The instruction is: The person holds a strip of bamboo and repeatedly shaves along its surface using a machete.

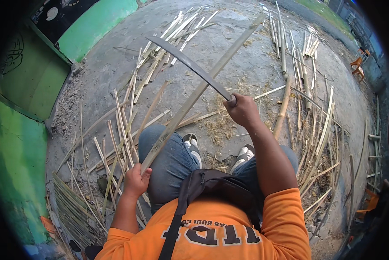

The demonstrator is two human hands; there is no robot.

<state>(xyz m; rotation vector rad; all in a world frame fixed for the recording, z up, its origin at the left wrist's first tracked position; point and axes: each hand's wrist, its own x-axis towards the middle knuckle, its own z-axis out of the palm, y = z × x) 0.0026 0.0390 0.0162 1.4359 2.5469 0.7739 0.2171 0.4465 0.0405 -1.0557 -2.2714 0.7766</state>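
Note:
A long, flat bamboo strip (177,121) slants up and away to the right from my left hand (136,182), whose fingers are wrapped round its near end. My right hand (242,110) grips the short handle of a machete (190,65). The long, slightly curved blade points to the far left and crosses the strip about midway along it. Whether the edge touches or bites into the bamboo I cannot make out. Below the strip are my bent knees, in blue jeans.
Split bamboo strips lie in loose piles at the left (121,130) and the right (320,143). A bamboo pole (283,108) rests right of my feet. Pale shavings (220,125) litter the concrete ahead. A green wall (17,164) stands at the left, an orange chair (358,65) far right.

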